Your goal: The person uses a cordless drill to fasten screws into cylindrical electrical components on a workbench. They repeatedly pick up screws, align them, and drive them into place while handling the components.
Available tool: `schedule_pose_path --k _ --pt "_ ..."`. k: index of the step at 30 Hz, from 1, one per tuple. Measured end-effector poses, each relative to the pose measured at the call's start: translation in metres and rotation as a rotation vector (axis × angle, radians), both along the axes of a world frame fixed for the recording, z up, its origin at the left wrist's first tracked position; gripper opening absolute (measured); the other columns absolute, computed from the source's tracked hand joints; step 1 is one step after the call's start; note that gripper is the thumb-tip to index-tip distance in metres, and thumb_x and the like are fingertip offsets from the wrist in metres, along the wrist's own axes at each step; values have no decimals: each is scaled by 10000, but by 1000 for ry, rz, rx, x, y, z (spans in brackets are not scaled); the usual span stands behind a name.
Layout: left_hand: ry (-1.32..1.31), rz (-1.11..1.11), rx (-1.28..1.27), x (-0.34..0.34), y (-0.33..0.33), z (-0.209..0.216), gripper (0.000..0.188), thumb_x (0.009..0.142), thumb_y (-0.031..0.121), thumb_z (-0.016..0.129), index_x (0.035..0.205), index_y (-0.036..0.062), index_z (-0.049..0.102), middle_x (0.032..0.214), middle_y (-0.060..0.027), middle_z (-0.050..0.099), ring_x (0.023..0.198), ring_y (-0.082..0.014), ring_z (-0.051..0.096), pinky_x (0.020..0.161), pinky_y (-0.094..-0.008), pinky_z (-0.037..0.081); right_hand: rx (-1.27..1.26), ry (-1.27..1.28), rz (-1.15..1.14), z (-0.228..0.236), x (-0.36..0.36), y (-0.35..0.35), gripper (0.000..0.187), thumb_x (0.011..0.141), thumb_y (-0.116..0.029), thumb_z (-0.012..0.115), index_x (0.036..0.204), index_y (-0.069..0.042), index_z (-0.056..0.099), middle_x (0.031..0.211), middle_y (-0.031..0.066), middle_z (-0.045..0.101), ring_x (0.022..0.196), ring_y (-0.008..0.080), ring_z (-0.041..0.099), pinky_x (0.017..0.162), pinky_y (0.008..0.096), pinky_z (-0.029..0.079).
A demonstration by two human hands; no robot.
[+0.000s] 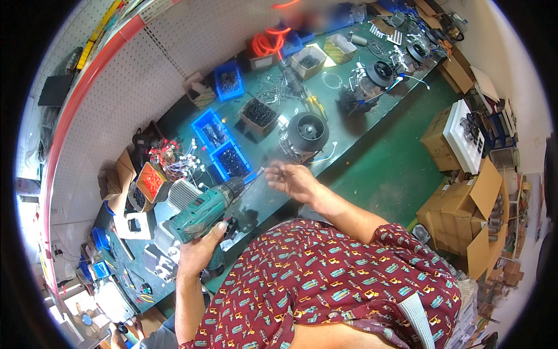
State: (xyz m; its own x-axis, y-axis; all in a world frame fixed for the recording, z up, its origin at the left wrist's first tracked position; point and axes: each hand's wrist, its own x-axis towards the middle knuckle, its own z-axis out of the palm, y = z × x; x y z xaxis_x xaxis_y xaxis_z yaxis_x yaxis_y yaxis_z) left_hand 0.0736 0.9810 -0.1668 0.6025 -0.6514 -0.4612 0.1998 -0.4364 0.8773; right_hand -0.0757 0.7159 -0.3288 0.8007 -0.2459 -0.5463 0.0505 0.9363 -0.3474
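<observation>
A teal and black cordless drill [202, 213] is gripped in my left hand [200, 251], its blue-tipped bit [253, 175] pointing up and to the right. Close by that tip is my right hand [293, 181], fingers curled together; whatever they hold is too small to make out. Just beyond the right hand, a round black fan unit [308, 132] stands on the green bench [343, 131]. Left of it lie blue bins of small dark parts, the nearest bin [231, 161] beside the drill's front end.
A brown box of black parts [258, 114] sits behind the bins. Wire bundles [174, 157] and an orange-filled box [152, 181] lie to the left. More motor units [378, 75] line the far bench. Cardboard boxes [456, 212] stand at right. Another person's hand [116, 334] shows lower left.
</observation>
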Motion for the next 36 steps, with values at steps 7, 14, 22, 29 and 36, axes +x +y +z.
schedule_pose_path --k 7,14,22,29,36 --pt "-26 -20 34 5 -1 0 347 882 121 756 1204 31 665 1072 -35 675 964 -143 599 865 -305 496 -167 39 28 -5 1 4 243 1033 -143 488 1227 -15 558 1072 103 650 939 187 651 852 383 590" --pt "-7 -9 -9 5 0 -7 368 873 125 764 1211 29 657 1116 -35 668 984 -151 598 884 -316 493 0 30 -19 -13 2 -1 263 1015 -113 525 1254 -14 571 1052 85 650 908 167 641 841 360 586" --pt "-9 -5 -28 3 0 -4 360 876 143 768 1202 39 657 1061 -14 648 917 -124 585 806 -287 494 26 -65 -11 -14 1 3 228 1004 -78 556 1222 -11 571 1168 140 643 1079 263 646 976 431 561" --pt "21 35 -25 1 3 -8 278 877 176 774 1098 43 668 892 -21 663 734 -114 598 664 -268 492 136 -10 -120 -25 12 4 158 982 -141 627 1077 -16 641 991 82 655 907 198 648 839 367 591" --pt "55 58 -45 -2 1 -10 276 875 151 772 1103 38 664 912 -30 666 736 -126 611 673 -278 507 276 -53 -229 -31 19 1 175 920 -89 703 1073 -40 634 980 44 663 873 151 628 780 287 574"
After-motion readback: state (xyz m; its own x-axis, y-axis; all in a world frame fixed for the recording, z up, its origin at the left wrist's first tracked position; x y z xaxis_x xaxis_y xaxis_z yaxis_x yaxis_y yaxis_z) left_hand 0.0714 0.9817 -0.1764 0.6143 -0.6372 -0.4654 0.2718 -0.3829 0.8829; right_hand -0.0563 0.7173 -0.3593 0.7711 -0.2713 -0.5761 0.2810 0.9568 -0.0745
